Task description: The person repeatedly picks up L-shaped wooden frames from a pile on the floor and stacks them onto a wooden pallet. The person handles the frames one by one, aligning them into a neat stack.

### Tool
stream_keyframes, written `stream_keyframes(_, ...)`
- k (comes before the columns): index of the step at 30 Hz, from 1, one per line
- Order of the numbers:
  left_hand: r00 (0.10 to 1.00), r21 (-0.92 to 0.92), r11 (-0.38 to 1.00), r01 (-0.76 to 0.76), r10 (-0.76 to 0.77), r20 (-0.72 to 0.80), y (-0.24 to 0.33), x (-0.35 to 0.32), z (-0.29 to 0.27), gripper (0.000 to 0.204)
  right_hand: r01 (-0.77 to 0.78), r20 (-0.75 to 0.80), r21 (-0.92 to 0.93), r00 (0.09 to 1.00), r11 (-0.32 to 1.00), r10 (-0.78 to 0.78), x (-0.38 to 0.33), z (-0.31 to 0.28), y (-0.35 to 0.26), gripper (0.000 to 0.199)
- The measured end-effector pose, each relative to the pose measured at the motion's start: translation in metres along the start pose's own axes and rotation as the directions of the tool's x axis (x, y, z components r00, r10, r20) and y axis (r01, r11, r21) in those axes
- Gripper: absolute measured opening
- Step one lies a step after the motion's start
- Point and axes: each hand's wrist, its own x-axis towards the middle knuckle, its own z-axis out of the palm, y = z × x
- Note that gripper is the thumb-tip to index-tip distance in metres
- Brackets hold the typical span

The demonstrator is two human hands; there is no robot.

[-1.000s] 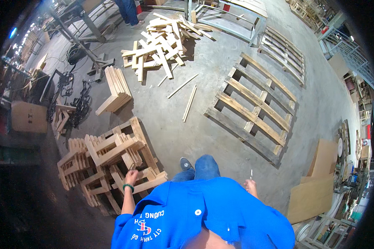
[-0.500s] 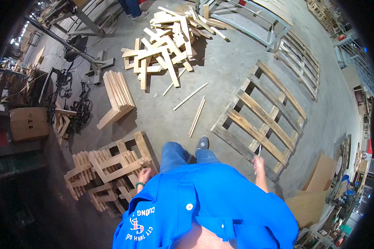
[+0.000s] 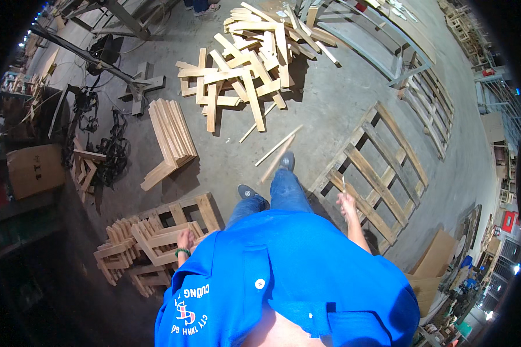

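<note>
My right hand (image 3: 347,206) is closed round a slim pale stick-like object (image 3: 344,184) that points up from the fist; its exact kind is too small to make out. Below the hand lies a flat wooden pallet (image 3: 376,172). On the left, my left hand (image 3: 184,239), with a green beaded bracelet at the wrist, hangs beside stacked L-shaped wooden pieces (image 3: 147,240). Its fingers look bent, but blur hides whether they touch the wood. Thin wooden strips (image 3: 276,147) lie on the floor ahead, close to my forward shoe (image 3: 286,161).
A loose heap of wooden pieces (image 3: 246,69) lies ahead. Nested L-shaped pieces (image 3: 171,139) stand at left, near tangled black straps (image 3: 114,147) and a cardboard box (image 3: 36,170). A metal-framed table (image 3: 382,34) and another pallet (image 3: 428,110) are at far right.
I have stepped forward, one shoe now beside the strips, which look blurred and shifted. My right hand has moved up and inward with the slim object. The left hand has swung slightly left.
</note>
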Motion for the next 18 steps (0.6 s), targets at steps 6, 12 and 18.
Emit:
stream_keyframes(6, 0.992, 0.036, 0.994, -0.105, 0.107, -0.063, 0.104, 0.069, 0.059, 0.026, -0.276, -0.083, 0.041, 0.957, 0.96, 0.278, 0.021, -0.001, 0.019, 0.016)
stream_keyframes(12, 0.994, -0.012, 0.996, -0.093, 0.093, 0.063, 0.138, 0.119, 0.173, 0.021, -0.188, -0.218, 0.08, 0.955, 0.979, 0.201, 0.14, -0.013, -0.1, 0.009)
stream_keyframes(18, 0.978, 0.399, 0.906, -0.142, 0.066, 0.197, 0.14, 0.182, 0.238, 0.026, 0.046, 0.224, -0.339, 0.974, 0.94, 0.033, 0.274, 0.114, -0.261, 0.027)
